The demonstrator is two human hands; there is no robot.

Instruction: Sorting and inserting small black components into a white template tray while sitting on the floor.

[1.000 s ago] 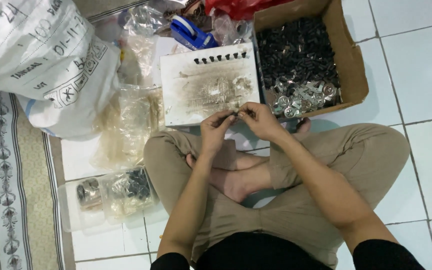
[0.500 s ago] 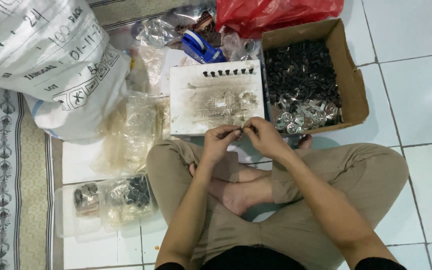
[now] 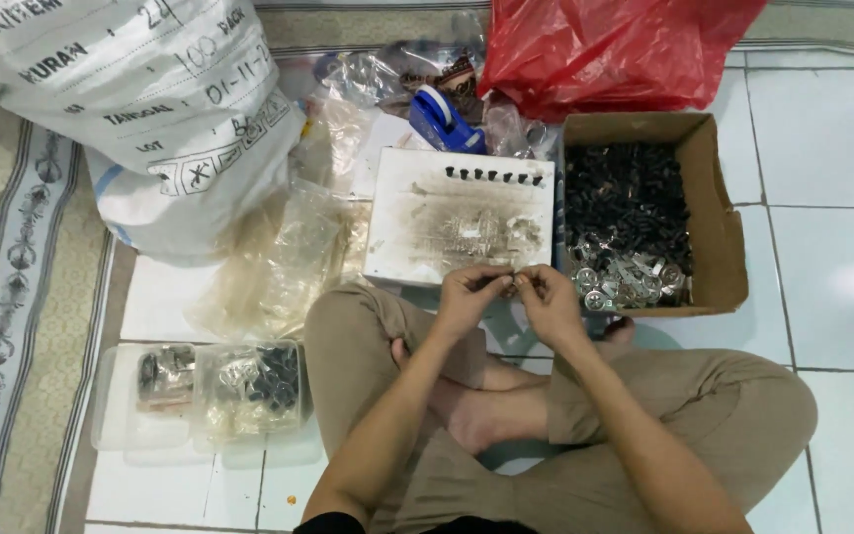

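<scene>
Head view: we pinch a tiny metal part (image 3: 513,285) between the fingertips of our left hand (image 3: 469,297) and right hand (image 3: 549,301), both closed narrowly on it, held just in front of the white board (image 3: 417,237) and beside the cardboard box (image 3: 719,227) of parts.

tray (image 3: 462,213) on the floor, just ahead of both hands | cardboard box (image 3: 719,227) right beside it | tape dispenser (image 3: 442,121) behind tray | big sack (image 3: 121,109) off left | plastic tub (image 3: 116,415) by left knee
</scene>
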